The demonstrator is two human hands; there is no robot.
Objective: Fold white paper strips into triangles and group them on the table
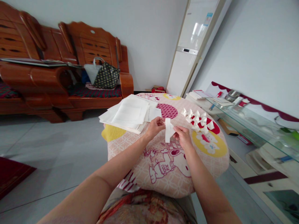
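A small piece of folded white paper (pixel 167 130) is held up over the table between my two hands. It has a long upright strip and a pointed flap on its right side. My left hand (pixel 155 127) pinches its left edge with thumb and fingers. On the other side, my right hand (pixel 183 137) grips the pointed flap. Beyond my left hand lies a loose stack of white paper sheets (pixel 129 112). Several small folded paper pieces (pixel 197 119) with pointed tips stand grouped to the right of my right hand.
A round table wears a cartoon-print cloth (pixel 140 155). Along the right runs a glass-topped cabinet (pixel 254 124) with papers and metal containers on it. Behind stand a wooden sofa (pixel 93 40) holding a patterned bag (pixel 106 76), and a tall white appliance (pixel 187 46).
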